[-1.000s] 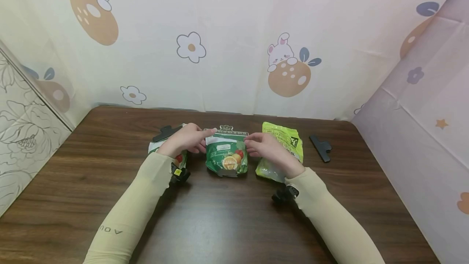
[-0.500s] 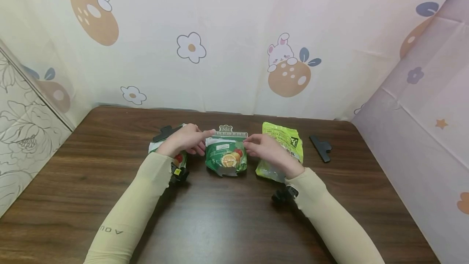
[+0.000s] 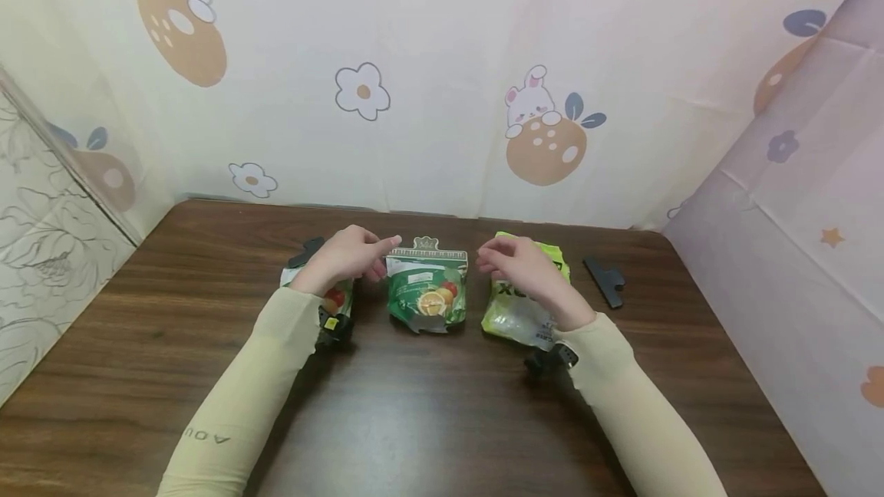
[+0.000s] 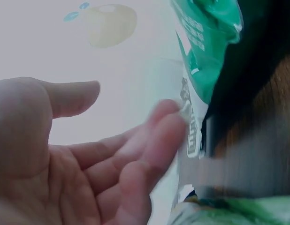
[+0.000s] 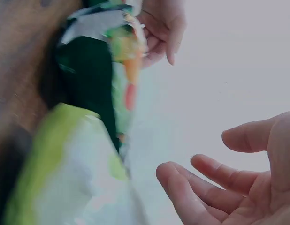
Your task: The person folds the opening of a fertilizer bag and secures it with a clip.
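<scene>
In the head view, a green pouch [image 3: 427, 290] printed with fruit lies mid-table, with a clear bag clip [image 3: 428, 253] across its top edge. My left hand [image 3: 348, 255] hovers at the clip's left end, fingers loosely bent around nothing; the left wrist view shows its fingertips [image 4: 166, 129] right by the clip. My right hand [image 3: 528, 271] is apart from the pouch, over a yellow-green bag [image 3: 514, 320], thumb and fingers separated in the right wrist view. Partly hidden under my left forearm is another fruit-printed pouch [image 3: 337, 299] with a black clip [image 3: 302, 253].
A loose black clip [image 3: 605, 282] lies on the wooden table [image 3: 414, 413] to the right of the yellow-green bag. Behind the table hangs a curtain [image 3: 442, 152] with rabbit and flower prints.
My right hand has drawn away from the clear clip's right end, rightward over the yellow-green bag. My left hand has lifted slightly and shifted a little left. The green pouch has settled flatter.
</scene>
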A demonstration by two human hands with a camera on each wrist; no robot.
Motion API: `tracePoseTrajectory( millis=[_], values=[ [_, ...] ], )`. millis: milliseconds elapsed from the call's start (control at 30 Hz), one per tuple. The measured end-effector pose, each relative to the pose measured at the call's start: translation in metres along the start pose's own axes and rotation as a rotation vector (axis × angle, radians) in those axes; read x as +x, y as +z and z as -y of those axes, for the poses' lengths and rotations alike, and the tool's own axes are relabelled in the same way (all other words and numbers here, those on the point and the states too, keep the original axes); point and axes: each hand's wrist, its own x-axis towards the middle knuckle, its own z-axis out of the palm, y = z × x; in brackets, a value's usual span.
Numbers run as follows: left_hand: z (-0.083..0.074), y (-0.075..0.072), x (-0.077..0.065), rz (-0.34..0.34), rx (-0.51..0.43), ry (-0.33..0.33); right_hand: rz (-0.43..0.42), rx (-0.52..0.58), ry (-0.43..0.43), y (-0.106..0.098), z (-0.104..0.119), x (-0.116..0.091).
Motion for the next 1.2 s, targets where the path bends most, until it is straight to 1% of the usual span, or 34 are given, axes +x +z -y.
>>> tracePoseTrajectory(
  millis=[100, 300, 433, 567, 700, 833, 1000, 1133, 1200],
  values=[
    [-0.002, 0.0, 0.001, -0.01, -0.007, 0.027, -0.021, 0.024, -0.014, -0.013, 0.002, -0.003],
    [-0.008, 0.001, 0.0, 0.031, -0.018, 0.09, -0.084, 0.042, -0.028, -0.042, 0.0, -0.013],
    [-0.015, 0.003, 0.001, 0.051, -0.017, 0.12, -0.115, 0.012, -0.01, -0.058, -0.007, -0.021],
    [-0.027, 0.005, 0.003, 0.072, -0.007, 0.139, -0.155, -0.015, 0.011, -0.07, -0.018, -0.03],
    [-0.041, 0.009, 0.006, 0.088, 0.033, 0.156, -0.182, -0.04, 0.035, -0.077, -0.03, -0.038],
    [-0.053, 0.013, 0.01, 0.096, 0.07, 0.184, -0.186, -0.058, 0.064, -0.082, -0.04, -0.045],
    [-0.068, 0.018, 0.021, 0.124, 0.101, 0.244, -0.194, -0.072, 0.104, -0.085, -0.055, -0.052],
    [-0.08, 0.023, 0.03, 0.133, 0.123, 0.292, -0.194, -0.064, 0.124, -0.085, -0.065, -0.053],
    [-0.085, 0.026, 0.034, 0.136, 0.104, 0.303, -0.194, -0.057, 0.129, -0.084, -0.069, -0.053]
  ],
)
